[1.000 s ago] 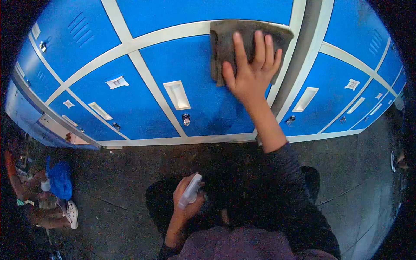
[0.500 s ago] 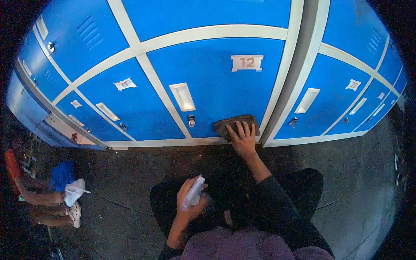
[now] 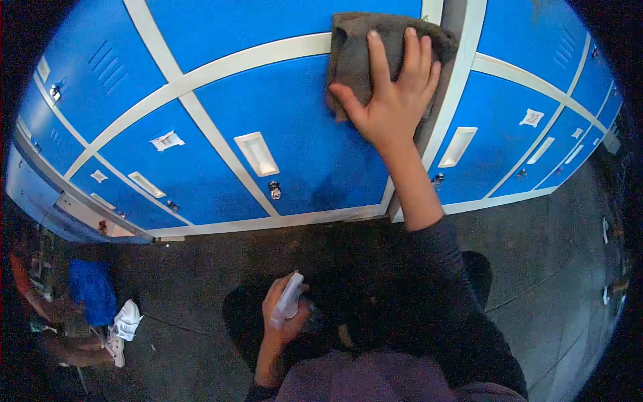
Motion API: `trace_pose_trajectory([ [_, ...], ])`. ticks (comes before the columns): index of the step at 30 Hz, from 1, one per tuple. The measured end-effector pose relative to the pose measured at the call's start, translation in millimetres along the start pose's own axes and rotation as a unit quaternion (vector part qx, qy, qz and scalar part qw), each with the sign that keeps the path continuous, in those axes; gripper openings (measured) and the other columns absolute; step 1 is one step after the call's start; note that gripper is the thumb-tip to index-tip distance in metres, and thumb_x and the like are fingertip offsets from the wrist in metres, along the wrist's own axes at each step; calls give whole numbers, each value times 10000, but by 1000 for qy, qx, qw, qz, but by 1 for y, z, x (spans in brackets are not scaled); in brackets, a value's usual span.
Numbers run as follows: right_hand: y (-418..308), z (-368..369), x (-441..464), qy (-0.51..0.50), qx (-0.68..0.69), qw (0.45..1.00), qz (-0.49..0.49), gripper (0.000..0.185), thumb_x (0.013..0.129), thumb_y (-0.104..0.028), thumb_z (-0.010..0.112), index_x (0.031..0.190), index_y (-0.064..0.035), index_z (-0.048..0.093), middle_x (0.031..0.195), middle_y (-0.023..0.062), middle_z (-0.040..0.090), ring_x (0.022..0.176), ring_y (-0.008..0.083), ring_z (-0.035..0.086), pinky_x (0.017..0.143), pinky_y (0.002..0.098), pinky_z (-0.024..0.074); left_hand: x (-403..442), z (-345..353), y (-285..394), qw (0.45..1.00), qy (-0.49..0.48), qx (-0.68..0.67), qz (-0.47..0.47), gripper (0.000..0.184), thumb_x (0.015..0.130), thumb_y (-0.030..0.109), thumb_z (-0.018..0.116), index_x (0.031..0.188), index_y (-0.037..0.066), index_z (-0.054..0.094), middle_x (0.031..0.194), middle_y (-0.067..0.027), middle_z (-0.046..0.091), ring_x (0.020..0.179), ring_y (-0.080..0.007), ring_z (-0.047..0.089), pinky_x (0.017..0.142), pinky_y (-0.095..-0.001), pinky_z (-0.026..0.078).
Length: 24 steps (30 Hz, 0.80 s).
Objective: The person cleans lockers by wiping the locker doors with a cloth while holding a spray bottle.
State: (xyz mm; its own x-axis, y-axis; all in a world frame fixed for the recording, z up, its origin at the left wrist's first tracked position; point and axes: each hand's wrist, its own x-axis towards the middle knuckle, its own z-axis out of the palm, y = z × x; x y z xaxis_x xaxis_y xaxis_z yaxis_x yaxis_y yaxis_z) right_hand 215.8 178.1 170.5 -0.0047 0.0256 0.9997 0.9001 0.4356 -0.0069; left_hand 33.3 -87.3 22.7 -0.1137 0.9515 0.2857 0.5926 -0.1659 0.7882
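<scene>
My right hand [image 3: 395,100] holds a folded dark grey-brown cloth [image 3: 351,57] against the locker front, its fingers spread over the fabric. The cloth lies across the upper right corner of a blue locker door [image 3: 301,114] and the pale frame above, hiding the number label. Low in front of my body, my left hand [image 3: 284,311] is closed around a spray bottle [image 3: 288,301] with a whitish translucent head; the bottle's lower part is lost in the dark. On the door are a pale recessed handle [image 3: 256,154] and a metal lock [image 3: 274,190].
More blue lockers with labels and locks run to the left and right [image 3: 509,127]. At lower left, another person's arm [image 3: 50,308] is near a blue cloth [image 3: 92,291], a white cloth [image 3: 127,320] and a light clog [image 3: 116,348]. A thin cable [image 3: 177,326] crosses the dark floor.
My right hand has moved the cloth up from the bottom right of the door to its top right corner. My left hand still holds the spray bottle. The view has shifted slightly.
</scene>
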Motion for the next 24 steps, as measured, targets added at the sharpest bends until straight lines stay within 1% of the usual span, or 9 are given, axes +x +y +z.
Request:
trace_pose_trajectory([
  [2, 0, 1, -17, -14, -9, 1000, 5, 635, 782, -565, 515, 1301, -208, 434, 1387, 198, 276, 1276, 400, 245, 997, 574, 173, 3, 0, -5, 999, -10, 41, 27, 492, 635, 43, 597, 1121, 25, 525, 958, -126, 612, 885, -276, 601, 784, -338, 472],
  [7, 2, -4, -114, -110, -25, 993, 26, 603, 805, -516, 514, 1283, -154, 447, 1378, 236, 273, 1270, 441, 232, 990, 595, 184, 4, 2, 2, 1000, -4, -1, 18, 474, 642, 48, 608, 1109, 21, 533, 967, -129, 600, 887, -279, 601, 782, -339, 472],
  [9, 3, -8, -176, -168, -33, 984, 41, 583, 806, -485, 533, 1271, -142, 453, 1348, 249, 301, 1248, 462, 252, 986, 609, 192, 2, 1, 3, 1000, -1, -4, 17, 466, 645, 50, 609, 1103, 18, 536, 971, -132, 596, 887, -282, 601, 783, -340, 472],
  [11, 2, -22, -236, -287, -24, 956, 60, 563, 808, -458, 550, 1254, -124, 467, 1311, 271, 325, 1224, 472, 277, 986, 622, 188, 0, 0, 1, 1000, -2, 0, 15, 460, 646, 52, 609, 1100, 14, 538, 975, -136, 592, 888, -284, 601, 783, -340, 471],
  [13, 6, -35, -291, -360, -11, 932, 39, 545, 813, -452, 549, 1236, -114, 486, 1295, 287, 328, 1208, 481, 290, 985, 634, 181, 0, 0, -3, 999, 9, 21, 30, 462, 647, 57, 611, 1100, 11, 537, 975, -136, 593, 889, -290, 599, 783, -339, 472],
  [16, 10, -43, -305, -454, 13, 889, 50, 529, 815, -443, 551, 1222, -109, 499, 1294, 296, 325, 1205, 498, 283, 988, 640, 169, -3, -2, -7, 1000, 0, 22, 22, 463, 644, 54, 614, 1099, 10, 537, 977, -135, 596, 886, -292, 600, 783, -339, 472],
  [20, 4, -32, -261, -355, -24, 934, 39, 572, 799, -470, 554, 1245, -119, 479, 1334, 286, 284, 1231, 510, 232, 989, 650, 144, -5, 1, -13, 1000, 3, -17, -1, 457, 638, 40, 620, 1087, 10, 542, 983, -135, 598, 871, -296, 603, 781, -343, 475],
  [23, 7, -19, -162, -252, -32, 967, 13, 642, 791, -524, 533, 1299, -145, 429, 1391, 265, 217, 1271, 495, 173, 986, 651, 116, -5, -1, -10, 999, 0, 24, 27, 457, 634, 31, 619, 1083, 7, 543, 976, -134, 598, 865, -290, 607, 780, -339, 474],
  [24, 7, -19, -124, -217, -18, 976, 6, 665, 785, -546, 528, 1314, -159, 412, 1405, 247, 210, 1283, 471, 173, 991, 638, 115, -5, -1, -7, 999, -6, 27, 21, 456, 633, 30, 618, 1082, 8, 543, 974, -135, 597, 866, -287, 608, 781, -338, 474],
])
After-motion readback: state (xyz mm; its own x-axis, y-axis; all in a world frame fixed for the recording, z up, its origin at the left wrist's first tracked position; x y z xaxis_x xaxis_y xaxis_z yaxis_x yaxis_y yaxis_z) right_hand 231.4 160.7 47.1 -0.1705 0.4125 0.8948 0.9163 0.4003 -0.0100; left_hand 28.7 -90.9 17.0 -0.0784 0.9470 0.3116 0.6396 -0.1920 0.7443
